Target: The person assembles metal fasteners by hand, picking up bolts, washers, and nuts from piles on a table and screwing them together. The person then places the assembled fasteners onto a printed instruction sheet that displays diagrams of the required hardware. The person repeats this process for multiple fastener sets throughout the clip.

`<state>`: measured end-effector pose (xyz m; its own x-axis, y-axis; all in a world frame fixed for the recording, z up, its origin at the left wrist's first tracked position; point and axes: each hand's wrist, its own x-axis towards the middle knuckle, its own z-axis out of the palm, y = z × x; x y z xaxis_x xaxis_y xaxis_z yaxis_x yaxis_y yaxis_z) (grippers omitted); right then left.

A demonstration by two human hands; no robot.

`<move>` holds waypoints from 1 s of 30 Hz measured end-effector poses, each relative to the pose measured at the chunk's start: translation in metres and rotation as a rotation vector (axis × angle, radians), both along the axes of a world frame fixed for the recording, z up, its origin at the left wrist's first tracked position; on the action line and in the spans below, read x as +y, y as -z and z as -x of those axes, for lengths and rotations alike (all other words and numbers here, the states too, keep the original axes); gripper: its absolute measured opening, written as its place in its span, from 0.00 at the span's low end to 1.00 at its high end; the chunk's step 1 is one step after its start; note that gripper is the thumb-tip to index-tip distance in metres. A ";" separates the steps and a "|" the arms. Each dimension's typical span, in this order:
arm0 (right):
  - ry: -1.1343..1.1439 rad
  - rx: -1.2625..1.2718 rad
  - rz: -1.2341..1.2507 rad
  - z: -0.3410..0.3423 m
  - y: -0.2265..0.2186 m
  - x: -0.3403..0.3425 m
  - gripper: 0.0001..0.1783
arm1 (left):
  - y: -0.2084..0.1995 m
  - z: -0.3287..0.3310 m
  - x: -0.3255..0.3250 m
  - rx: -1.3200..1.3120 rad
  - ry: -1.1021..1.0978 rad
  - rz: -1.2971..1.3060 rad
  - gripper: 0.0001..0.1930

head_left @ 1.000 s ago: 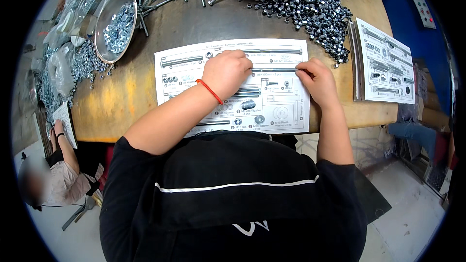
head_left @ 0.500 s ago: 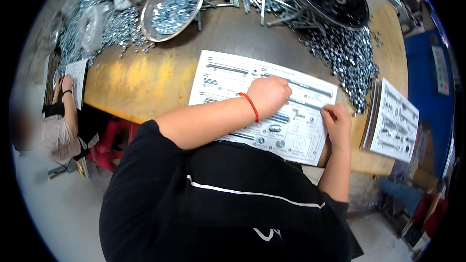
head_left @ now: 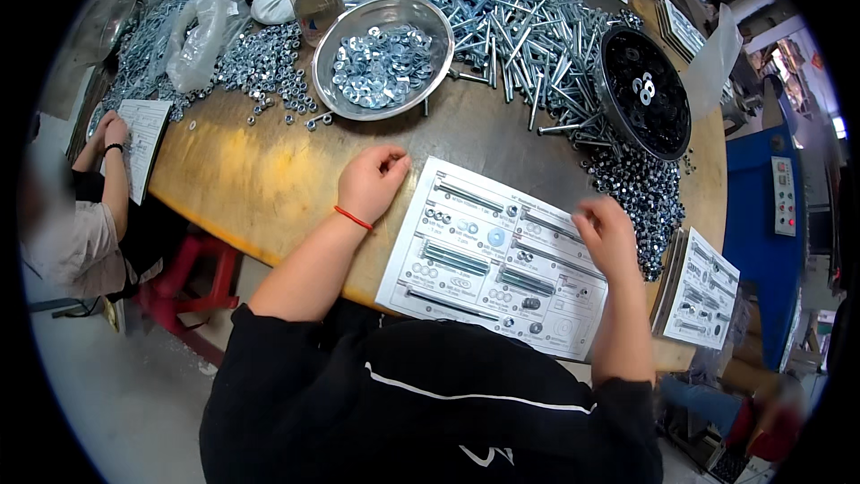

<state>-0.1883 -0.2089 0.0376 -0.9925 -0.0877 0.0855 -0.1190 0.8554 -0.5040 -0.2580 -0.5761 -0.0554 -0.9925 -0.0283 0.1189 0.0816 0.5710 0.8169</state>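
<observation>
In front of me a white printed card (head_left: 415, 260) lies on the table with bolts, nuts and washers set out over its pictures. My left hand (head_left: 372, 183), with a red band at the wrist, is beside the card's upper left edge, over the bare wood. Its fingers are curled closed; anything inside them is hidden. Over the card's upper right part, my right hand (head_left: 607, 235) is closed with thumb and fingers together. It is slightly blurred, and I cannot make out what it holds. A steel bowl of washers (head_left: 381, 67) stands beyond my left hand.
Heaped bolts (head_left: 524, 36) cover the far side, with loose nuts (head_left: 636, 202) at right. A black bowl (head_left: 643, 94) holds dark washers. More nuts (head_left: 260, 67) lie by a jar (head_left: 313, 0). Stacked cards (head_left: 699, 291) lie at right; a co-worker's hands (head_left: 109, 134) are at left.
My left hand has moved from over the card to the table on its left. My right hand has shifted from the card's right edge inward over it. The whole view has shifted.
</observation>
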 end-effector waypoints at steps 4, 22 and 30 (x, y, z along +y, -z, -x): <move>-0.161 0.071 -0.218 0.086 -0.007 -0.059 0.14 | -0.001 0.005 0.005 -0.030 0.026 -0.108 0.10; -0.079 0.055 -0.744 0.327 -0.014 -0.178 0.13 | -0.017 0.011 -0.006 -0.121 0.069 -0.170 0.08; 0.082 0.724 0.034 0.219 -0.031 -0.091 0.12 | -0.005 0.012 0.000 -0.065 0.052 -0.212 0.09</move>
<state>-0.4071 -0.2997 0.0689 -0.6896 -0.0009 0.7242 -0.3689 0.8610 -0.3502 -0.2696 -0.5761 -0.0499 -0.9986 0.0060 0.0518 0.0501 0.3821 0.9228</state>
